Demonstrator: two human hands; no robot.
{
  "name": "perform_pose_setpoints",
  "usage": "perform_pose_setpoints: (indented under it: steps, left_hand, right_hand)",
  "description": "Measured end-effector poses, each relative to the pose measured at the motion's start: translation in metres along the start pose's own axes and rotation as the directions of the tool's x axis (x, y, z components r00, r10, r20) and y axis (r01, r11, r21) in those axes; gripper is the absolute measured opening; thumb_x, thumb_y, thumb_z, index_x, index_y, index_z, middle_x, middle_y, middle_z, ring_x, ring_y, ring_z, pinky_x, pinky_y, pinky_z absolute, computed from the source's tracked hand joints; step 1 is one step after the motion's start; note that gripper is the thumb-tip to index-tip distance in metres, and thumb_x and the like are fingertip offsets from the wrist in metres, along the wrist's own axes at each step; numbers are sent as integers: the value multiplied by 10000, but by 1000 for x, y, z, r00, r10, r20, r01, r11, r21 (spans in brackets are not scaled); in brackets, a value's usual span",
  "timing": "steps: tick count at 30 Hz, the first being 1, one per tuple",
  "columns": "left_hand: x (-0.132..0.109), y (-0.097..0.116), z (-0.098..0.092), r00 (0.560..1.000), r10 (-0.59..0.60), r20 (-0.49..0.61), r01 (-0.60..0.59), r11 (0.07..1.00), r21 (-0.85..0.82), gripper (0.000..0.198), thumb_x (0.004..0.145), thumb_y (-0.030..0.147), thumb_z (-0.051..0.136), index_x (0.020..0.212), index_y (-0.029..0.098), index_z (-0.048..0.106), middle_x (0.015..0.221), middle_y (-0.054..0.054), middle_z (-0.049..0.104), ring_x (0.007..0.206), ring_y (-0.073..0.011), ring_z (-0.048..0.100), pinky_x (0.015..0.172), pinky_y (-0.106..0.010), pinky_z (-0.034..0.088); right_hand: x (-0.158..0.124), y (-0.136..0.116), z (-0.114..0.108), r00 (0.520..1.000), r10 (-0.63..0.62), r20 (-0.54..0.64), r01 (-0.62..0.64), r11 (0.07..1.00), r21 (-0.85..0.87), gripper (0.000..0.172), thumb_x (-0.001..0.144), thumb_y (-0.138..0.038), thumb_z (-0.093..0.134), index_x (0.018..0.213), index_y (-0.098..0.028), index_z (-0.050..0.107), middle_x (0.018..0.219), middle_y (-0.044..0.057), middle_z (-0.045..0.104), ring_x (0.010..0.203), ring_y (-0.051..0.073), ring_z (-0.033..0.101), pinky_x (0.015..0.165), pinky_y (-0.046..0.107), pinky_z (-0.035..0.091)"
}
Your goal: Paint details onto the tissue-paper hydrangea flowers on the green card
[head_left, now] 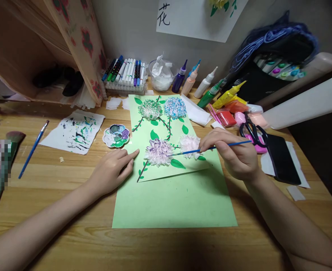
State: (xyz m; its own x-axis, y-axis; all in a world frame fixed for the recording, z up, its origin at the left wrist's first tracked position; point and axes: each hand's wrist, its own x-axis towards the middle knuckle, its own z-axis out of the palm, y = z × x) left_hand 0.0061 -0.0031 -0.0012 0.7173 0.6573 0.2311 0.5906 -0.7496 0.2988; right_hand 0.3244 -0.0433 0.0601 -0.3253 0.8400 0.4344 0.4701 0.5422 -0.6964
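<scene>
My right hand (233, 152) is closed round a thin blue paintbrush (188, 152), whose tip touches a pale purple tissue flower (158, 151) on the green paper sheet (171, 199). A white-pink flower (188, 143) lies just under the brush shaft. My left hand (113, 167) rests flat on the left edge of the green paper, fingers stretched out, holding nothing. Two more flowers, a green-white flower (150, 109) and a blue flower (175, 107), sit higher on the sheet, with painted stems and leaves.
A flower-shaped paint palette (116, 135) and a paint-stained paper (75, 131) lie left of the sheet. Another blue brush (33, 149) lies further left. Markers (126, 71), paint bottles (208, 88), a tissue cup (160, 75), scissors (253, 132) and a black phone (283, 159) line the back and right.
</scene>
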Motion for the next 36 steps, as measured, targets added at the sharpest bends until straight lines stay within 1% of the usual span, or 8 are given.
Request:
perform_pose_setpoints:
  steps: [6,11,17,21,26,29,33,36]
  left_hand:
    - [0,1,-1,1000,-22,-3,22,1000,-10,373,948,238,374,1197,125,628,740,-56,600,698,-171,537,657,-297,430]
    - [1,1,-2,1000,-28,6,28,1000,-2,371,946,233,373,1185,124,635,734,-56,598,697,-164,535,654,-289,425]
    - [1,1,-1,1000,-30,-8,30,999,-19,372,944,237,375,1199,147,630,725,-47,589,693,-163,526,650,-287,424]
    - [0,1,-1,1000,-24,2,24,1000,-17,376,945,231,373,1212,138,622,729,-50,582,695,-166,529,647,-289,420]
    - [1,2,-2,999,-44,3,44,998,-34,373,940,238,379,1206,158,629,725,-46,581,697,-168,532,655,-289,426]
    - [1,2,-2,999,-47,3,47,998,-37,372,938,237,382,1204,160,631,720,-44,580,692,-164,531,653,-284,428]
    - [1,2,-2,999,-37,5,38,999,-14,372,943,235,374,1193,146,634,728,-49,588,698,-165,533,652,-284,427]
    - [1,2,-2,1000,-28,7,28,1000,8,377,950,240,364,1189,128,633,731,-52,588,702,-165,532,656,-286,429]
  right_hand:
    - [2,-5,3,996,-63,67,69,994,-84,248,943,-210,395,871,-204,633,776,47,664,750,178,611,699,331,478]
    - [2,-9,2,996,-92,17,93,989,-113,253,937,-226,402,852,-216,640,755,45,671,724,184,619,682,337,478]
    - [3,-11,6,980,-170,101,183,974,-137,220,922,-196,411,890,-203,629,760,50,681,722,181,621,679,332,488]
    - [4,-15,5,973,-212,91,226,953,-200,211,912,-175,411,889,-199,619,754,54,678,707,183,616,671,333,487]
    - [5,-18,7,960,-250,124,270,945,-187,208,915,-172,400,888,-200,605,734,53,671,683,178,620,650,324,482]
    - [6,-18,8,958,-251,139,276,939,-204,196,915,-173,406,889,-199,599,729,56,669,683,179,615,642,320,481]
    - [5,-19,8,967,-236,101,253,943,-218,217,916,-177,395,887,-206,607,740,54,679,683,184,615,654,333,492]
    - [4,-19,9,963,-249,105,266,943,-202,218,919,-177,394,891,-200,608,737,56,679,685,181,621,654,332,493]
